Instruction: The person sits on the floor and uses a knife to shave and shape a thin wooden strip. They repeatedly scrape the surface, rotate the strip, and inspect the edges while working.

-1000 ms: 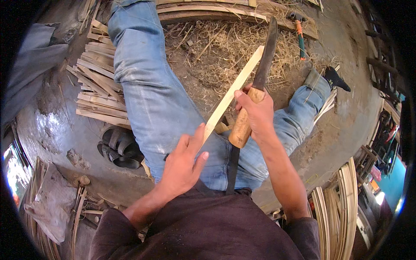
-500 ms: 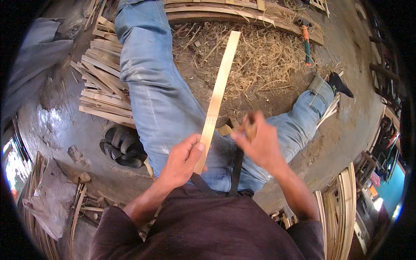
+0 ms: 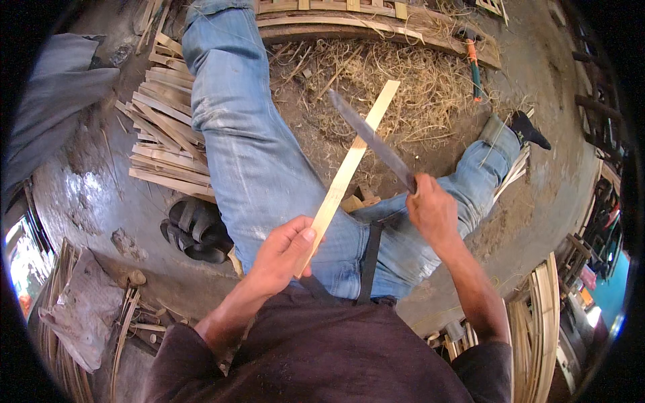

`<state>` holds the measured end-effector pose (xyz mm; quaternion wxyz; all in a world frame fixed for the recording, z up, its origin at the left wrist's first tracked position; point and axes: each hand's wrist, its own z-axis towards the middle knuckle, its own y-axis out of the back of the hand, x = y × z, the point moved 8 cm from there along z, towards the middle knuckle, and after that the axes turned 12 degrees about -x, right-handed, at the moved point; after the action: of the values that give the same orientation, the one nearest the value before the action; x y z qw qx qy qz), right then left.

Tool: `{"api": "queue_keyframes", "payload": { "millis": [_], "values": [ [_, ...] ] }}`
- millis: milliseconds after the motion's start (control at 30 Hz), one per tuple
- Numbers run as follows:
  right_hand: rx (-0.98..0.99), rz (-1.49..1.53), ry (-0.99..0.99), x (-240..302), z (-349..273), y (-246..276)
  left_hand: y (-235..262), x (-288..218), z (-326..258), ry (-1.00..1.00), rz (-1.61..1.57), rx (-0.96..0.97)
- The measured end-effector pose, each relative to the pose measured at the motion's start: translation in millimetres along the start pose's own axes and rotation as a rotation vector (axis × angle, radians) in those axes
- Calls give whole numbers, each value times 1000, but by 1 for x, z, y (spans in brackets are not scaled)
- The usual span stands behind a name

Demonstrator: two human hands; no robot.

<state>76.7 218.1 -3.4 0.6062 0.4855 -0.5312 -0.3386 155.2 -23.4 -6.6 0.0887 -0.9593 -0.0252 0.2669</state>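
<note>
My left hand is closed around the lower end of a long, flat, pale bamboo strip, its thumb lying on top. The strip slants up and away to the right. In my right hand is the handle of a knife with a long grey blade. That blade points away to the left and crosses over the strip's upper half; whether the two touch I cannot tell. A small wooden block shows between my legs, partly behind the strip.
Curly shavings cover the ground between my legs. Beyond them lies a wooden beam with a hammer against it. Split strips are piled left of my leg, near black sandals. More long strips stand at the right.
My right hand has moved right, and the knife blade now shows stretched across the strip. The strip's far end has swung right and come nearer.
</note>
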Motion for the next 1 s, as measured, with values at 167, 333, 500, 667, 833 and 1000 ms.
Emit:
{"api": "queue_keyframes", "payload": {
  "millis": [167,333,500,667,833,1000],
  "values": [
    [-7,-3,148,18,-12,2,-1,4,-9,3,-13,-13],
    [-197,-20,-327,-99,27,3,-1,12,-12,71,-127,103],
    [-36,17,22,-17,-6,-10,5,19,-17,237,-352,74],
    [-65,908,-717,-5,-1,-45,-23,24,-18,375,-376,292],
    [-226,1317,-878,30,23,-44,-31,13,-17,198,-74,345],
    [-53,842,-547,42,26,-21,-28,8,-14,287,-261,264]
  ]
}}
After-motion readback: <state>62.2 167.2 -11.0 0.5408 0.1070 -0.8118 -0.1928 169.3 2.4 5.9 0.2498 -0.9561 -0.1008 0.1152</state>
